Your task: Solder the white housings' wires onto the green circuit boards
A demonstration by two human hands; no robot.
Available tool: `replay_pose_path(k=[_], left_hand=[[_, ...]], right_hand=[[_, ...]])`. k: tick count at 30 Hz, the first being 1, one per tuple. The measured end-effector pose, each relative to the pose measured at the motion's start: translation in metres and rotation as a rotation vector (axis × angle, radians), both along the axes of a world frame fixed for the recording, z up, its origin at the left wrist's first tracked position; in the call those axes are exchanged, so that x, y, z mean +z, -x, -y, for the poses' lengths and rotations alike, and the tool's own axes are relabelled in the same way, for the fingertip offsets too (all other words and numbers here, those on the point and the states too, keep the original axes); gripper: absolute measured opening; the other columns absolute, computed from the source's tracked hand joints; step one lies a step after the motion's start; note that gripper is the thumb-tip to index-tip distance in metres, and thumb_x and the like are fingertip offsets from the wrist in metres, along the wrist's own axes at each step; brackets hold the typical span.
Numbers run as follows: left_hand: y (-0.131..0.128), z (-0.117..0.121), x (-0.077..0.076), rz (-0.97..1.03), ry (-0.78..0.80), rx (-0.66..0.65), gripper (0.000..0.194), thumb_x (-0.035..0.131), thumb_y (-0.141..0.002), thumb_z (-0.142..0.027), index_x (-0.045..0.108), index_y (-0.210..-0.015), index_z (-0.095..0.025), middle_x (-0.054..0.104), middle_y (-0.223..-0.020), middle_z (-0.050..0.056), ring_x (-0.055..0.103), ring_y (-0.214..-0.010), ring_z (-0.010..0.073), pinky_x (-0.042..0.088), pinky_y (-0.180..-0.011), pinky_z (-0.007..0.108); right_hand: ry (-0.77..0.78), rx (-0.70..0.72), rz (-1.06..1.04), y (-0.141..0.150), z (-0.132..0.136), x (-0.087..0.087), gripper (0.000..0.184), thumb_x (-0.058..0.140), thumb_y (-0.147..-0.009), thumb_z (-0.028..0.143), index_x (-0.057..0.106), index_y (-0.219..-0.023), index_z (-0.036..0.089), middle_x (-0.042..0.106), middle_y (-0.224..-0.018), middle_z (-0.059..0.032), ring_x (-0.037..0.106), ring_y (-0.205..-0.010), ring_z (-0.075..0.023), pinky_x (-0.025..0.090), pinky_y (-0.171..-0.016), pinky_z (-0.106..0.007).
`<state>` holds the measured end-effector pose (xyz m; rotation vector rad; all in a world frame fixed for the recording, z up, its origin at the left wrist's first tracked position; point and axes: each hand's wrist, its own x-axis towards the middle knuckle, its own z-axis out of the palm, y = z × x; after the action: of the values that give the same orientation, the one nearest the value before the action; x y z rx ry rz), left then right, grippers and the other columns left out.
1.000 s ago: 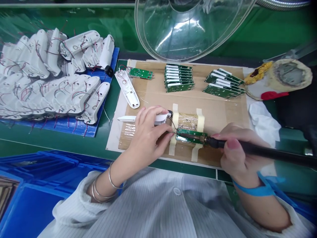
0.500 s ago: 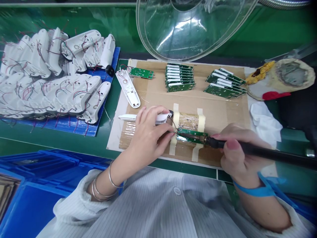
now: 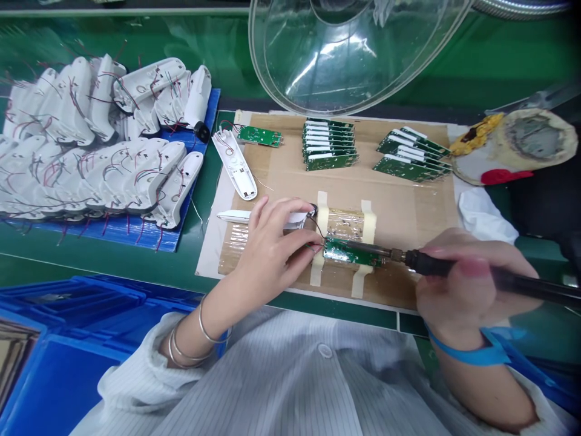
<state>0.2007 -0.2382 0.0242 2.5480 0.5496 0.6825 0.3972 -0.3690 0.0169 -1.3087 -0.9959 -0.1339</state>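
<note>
A green circuit board (image 3: 347,252) lies on a taped cardboard block (image 3: 345,224) in front of me. My left hand (image 3: 281,245) pinches thin wires (image 3: 315,246) at the board's left end, its other fingers resting over a white plastic housing (image 3: 236,216). Dark wire runs from the housing's black end to the board. My right hand (image 3: 467,278) is closed round the black handle of a soldering iron (image 3: 402,257). The iron's metal shaft reaches left over the board; whether its tip touches the board I cannot tell.
Rows of white housings with wires (image 3: 91,175) lie on a blue sheet (image 3: 170,239) at left. Another housing (image 3: 235,163) is joined by wires to a board (image 3: 259,135). Stacked boards (image 3: 330,144) stand behind, and a worn cylindrical holder (image 3: 517,142) at right. A clear round cover (image 3: 358,60) hangs above.
My right hand has drawn the soldering iron back to the right, uncovering more of the circuit board. My left hand stays nearly in place at the wires.
</note>
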Motion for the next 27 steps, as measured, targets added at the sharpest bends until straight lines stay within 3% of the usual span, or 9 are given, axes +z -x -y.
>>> replay_pose_path(k=[10, 15, 21, 27], left_hand=[[0.006, -0.011, -0.006, 0.101, -0.06, -0.07, 0.007, 0.065, -0.095, -0.022, 0.071, -0.095, -0.021, 0.063, -0.124, 0.008, 0.061, -0.117, 0.0166, 0.03, -0.119, 0.048], [0.012, -0.018, -0.009, 0.107, -0.082, -0.138, 0.011, 0.063, -0.095, -0.018, 0.07, -0.102, -0.022, 0.064, -0.123, 0.007, 0.06, -0.118, 0.0165, 0.036, -0.117, 0.047], [0.004, -0.008, -0.005, 0.019, -0.088, -0.099, 0.011, 0.06, -0.097, -0.023, 0.071, -0.094, -0.024, 0.062, -0.126, 0.005, 0.056, -0.124, 0.0202, 0.025, -0.121, 0.054], [0.002, -0.003, -0.007, 0.008, -0.084, -0.073, 0.01, 0.06, -0.097, -0.024, 0.07, -0.094, -0.025, 0.061, -0.128, 0.005, 0.053, -0.128, 0.0205, 0.024, -0.121, 0.053]], right_hand=[[0.076, -0.016, 0.054, 0.002, 0.003, 0.001, 0.018, 0.058, -0.088, 0.027, 0.065, -0.072, 0.023, 0.06, -0.054, 0.0031, 0.053, -0.049, -0.0152, 0.038, -0.047, -0.032], [0.09, -0.007, 0.035, 0.002, 0.002, 0.001, 0.019, 0.058, -0.088, 0.029, 0.067, -0.072, 0.025, 0.063, -0.057, 0.0027, 0.05, -0.047, -0.0147, 0.035, -0.045, -0.031], [0.09, 0.061, 0.061, 0.002, 0.003, -0.002, 0.017, 0.059, -0.087, 0.027, 0.067, -0.072, 0.024, 0.062, -0.056, 0.0024, 0.046, -0.041, -0.0125, 0.03, -0.041, -0.029], [0.166, 0.136, 0.036, 0.005, 0.004, -0.004, 0.012, 0.061, -0.084, 0.022, 0.069, -0.077, 0.024, 0.062, -0.06, 0.0025, 0.049, -0.044, -0.0131, 0.032, -0.039, -0.03]])
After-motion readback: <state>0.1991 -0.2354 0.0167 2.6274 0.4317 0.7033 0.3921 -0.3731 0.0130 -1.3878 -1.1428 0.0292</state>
